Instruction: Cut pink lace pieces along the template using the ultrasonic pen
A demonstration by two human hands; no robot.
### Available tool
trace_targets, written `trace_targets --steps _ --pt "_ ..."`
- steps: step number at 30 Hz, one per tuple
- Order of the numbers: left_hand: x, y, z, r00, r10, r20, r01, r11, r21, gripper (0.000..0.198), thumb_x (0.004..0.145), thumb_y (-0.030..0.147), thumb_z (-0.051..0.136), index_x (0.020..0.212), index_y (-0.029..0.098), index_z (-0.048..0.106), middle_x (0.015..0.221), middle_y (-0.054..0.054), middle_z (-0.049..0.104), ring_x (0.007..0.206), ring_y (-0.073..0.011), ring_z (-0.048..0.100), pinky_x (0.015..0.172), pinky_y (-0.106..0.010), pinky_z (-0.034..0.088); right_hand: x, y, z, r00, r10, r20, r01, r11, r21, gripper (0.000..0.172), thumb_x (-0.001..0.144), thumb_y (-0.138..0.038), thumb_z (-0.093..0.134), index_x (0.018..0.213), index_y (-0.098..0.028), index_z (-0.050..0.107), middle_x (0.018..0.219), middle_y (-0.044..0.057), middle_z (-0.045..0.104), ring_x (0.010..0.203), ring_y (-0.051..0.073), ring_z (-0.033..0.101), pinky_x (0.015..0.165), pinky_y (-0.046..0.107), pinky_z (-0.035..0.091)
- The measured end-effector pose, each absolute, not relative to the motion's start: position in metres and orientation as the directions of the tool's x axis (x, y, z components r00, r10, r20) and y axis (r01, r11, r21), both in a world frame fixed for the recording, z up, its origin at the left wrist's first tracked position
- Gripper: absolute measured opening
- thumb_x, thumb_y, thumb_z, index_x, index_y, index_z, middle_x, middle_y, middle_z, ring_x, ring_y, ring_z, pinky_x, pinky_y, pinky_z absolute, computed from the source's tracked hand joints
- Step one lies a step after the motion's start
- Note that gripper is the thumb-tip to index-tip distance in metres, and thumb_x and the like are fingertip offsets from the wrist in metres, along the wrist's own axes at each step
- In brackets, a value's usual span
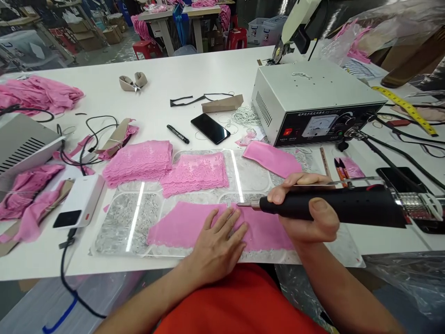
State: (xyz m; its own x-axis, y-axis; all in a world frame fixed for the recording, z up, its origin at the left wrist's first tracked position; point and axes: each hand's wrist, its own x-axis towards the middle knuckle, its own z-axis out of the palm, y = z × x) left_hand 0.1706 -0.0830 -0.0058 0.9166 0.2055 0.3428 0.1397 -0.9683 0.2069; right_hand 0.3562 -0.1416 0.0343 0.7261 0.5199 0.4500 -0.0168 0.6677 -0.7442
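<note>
My left hand (220,243) lies flat with fingers stretched over a pink fabric piece (181,227), pressing it onto a clear plastic mat (118,222). Wrapped round a black handheld ultrasonic welding tool (347,204), my right hand (309,208) holds it level. The tool's thin metal tip points left and reaches the upper edge of the fabric, just beyond my left fingertips. Another pink fabric part (266,232) extends to the right under the tool; whether it is joined to the left part I cannot tell. Behind are two stacks of pink lace pieces (139,160) and a folded pink piece (273,157).
A grey control box (320,102) stands at the back right, with cables running to the tool. A phone (210,128), a marker (177,133) and white cord (246,116) lie mid-table. At left are a white power bank (79,199) with cables and pink fabric bundles (38,93).
</note>
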Motion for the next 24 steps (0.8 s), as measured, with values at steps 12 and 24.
trace_targets --steps 12,24 --pt "0.1695 -0.0819 -0.0071 0.908 0.230 0.352 0.155 -0.961 0.228 0.033 0.096 0.028 0.049 0.126 0.020 0.061 0.139 -0.013 0.056 0.134 -0.0295 0.045 0.109 -0.050 0.033 0.3546 -0.1352 0.0303 0.694 0.535 0.483 -0.027 0.689 -0.725 0.020 0.076 -0.031 0.063 0.093 -0.023 0.067 0.083 0.000 0.063 0.052 0.013 0.061 0.051 0.032 0.053" --pt "0.1700 -0.0818 -0.0084 0.902 0.235 0.363 0.151 -0.958 0.246 0.033 0.096 0.029 0.051 0.125 0.019 0.062 0.138 -0.014 0.056 0.133 -0.0303 0.047 0.109 -0.049 0.033 0.3529 -0.1331 0.0301 0.700 0.540 0.467 -0.021 0.669 -0.743 0.019 0.076 -0.033 0.063 0.091 -0.022 0.064 0.083 0.000 0.061 0.052 0.012 0.061 0.051 0.032 0.054"
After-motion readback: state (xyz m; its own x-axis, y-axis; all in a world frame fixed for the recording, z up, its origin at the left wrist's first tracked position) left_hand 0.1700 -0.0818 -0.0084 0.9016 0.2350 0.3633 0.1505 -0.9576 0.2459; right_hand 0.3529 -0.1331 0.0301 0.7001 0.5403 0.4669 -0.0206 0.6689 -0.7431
